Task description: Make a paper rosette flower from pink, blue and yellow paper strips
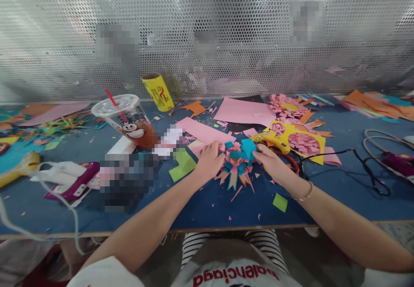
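Observation:
A paper rosette in pink and blue lies in front of me on the blue table, with ribbon-like paper tails spread toward me. My left hand grips its left edge, fingers closed on the pink petals. On the other side my right hand pinches a bright blue piece of paper at the rosette's upper right. Whether that piece is fixed to the rosette I cannot tell. Just beyond my right hand is a yellow tool, perhaps a glue gun, beside yellow paper bearing pink rosettes.
A plastic drink cup with a red straw leans at left, near a yellow roll. Black-framed glasses lie to the right. A purple-and-white power strip trails cords. Paper scraps litter the table; perforated metal rises behind.

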A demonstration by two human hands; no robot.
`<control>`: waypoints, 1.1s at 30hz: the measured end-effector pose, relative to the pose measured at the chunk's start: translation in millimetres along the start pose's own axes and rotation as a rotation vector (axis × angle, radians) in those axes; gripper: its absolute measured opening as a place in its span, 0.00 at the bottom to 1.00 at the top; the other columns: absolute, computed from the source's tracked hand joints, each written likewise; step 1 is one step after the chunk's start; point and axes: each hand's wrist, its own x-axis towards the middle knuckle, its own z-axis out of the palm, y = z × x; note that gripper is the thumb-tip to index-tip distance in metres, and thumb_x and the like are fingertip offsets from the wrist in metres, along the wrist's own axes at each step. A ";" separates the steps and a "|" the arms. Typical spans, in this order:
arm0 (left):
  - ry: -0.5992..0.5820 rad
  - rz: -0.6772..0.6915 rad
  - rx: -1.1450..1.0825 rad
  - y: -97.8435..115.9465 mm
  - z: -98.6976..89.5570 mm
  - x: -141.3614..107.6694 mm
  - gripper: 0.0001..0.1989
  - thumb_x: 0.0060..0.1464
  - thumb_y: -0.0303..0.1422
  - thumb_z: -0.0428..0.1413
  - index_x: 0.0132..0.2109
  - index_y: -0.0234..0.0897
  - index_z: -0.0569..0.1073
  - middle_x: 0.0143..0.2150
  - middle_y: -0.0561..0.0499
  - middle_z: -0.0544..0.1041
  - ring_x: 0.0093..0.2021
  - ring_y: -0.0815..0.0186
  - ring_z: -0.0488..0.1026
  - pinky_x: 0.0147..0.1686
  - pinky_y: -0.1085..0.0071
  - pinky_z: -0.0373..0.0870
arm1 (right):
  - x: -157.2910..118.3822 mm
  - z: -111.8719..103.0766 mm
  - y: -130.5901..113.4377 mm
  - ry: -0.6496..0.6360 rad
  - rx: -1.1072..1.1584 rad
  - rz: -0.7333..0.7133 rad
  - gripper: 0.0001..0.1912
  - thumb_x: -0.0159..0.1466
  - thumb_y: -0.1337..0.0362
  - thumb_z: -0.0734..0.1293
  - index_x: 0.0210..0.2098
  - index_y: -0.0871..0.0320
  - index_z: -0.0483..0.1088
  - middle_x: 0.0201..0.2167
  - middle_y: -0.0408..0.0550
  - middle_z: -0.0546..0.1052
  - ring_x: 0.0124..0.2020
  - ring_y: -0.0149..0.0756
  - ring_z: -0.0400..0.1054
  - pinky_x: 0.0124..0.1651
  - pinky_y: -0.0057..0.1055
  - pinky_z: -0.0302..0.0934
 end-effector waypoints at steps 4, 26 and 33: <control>0.059 -0.080 -0.372 1.6 0.5 4.1 0.17 0.43 0.25 0.54 0.44 0.38 0.64 0.47 0.46 0.69 0.48 0.60 0.68 0.48 0.62 0.64 | -3.6 1.4 0.0 -0.038 0.174 0.030 0.10 0.59 0.56 0.63 0.36 0.55 0.65 0.36 0.43 0.70 0.40 0.35 0.64 0.49 0.35 0.57; 0.223 -0.148 -1.073 -6.7 -16.7 31.4 0.27 0.26 0.19 0.63 0.38 0.37 0.67 0.42 0.54 0.67 0.42 0.72 0.68 0.42 0.75 0.65 | 19.2 10.4 13.4 0.030 -0.170 -0.247 0.09 0.56 0.57 0.65 0.27 0.56 0.63 0.26 0.42 0.67 0.30 0.33 0.61 0.37 0.33 0.58; -0.168 -0.314 -1.434 1.8 -26.2 34.5 0.06 0.39 0.29 0.51 0.30 0.33 0.66 0.19 0.55 0.62 0.20 0.70 0.63 0.22 0.72 0.65 | 15.2 6.7 9.3 -0.001 0.402 -0.186 0.13 0.51 0.57 0.72 0.29 0.55 0.66 0.31 0.40 0.69 0.34 0.29 0.66 0.44 0.32 0.64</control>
